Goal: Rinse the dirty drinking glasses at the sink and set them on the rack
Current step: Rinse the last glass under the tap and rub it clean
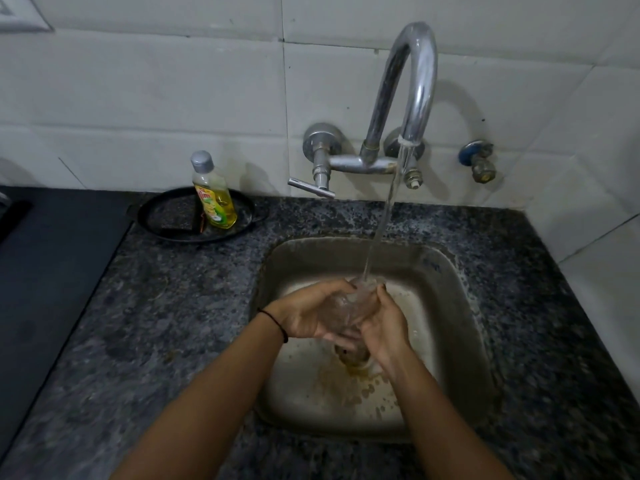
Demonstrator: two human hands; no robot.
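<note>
A clear drinking glass (349,306) is held over the steel sink (446,271), its mouth tilted up toward the wall. My left hand (306,315) wraps its left side and my right hand (384,323) clasps its right side and base. A stream of water (381,226) falls from the curved chrome tap (412,84) straight into the glass mouth. The lower part of the glass is hidden by my fingers. No rack is in view.
A yellow dish-soap bottle (213,195) leans in a black round pan (166,220) on the speckled granite counter (166,306), left of the tap lever (311,187). A blue-capped wall valve (479,162) is at right. Brown stains surround the sink drain (356,362).
</note>
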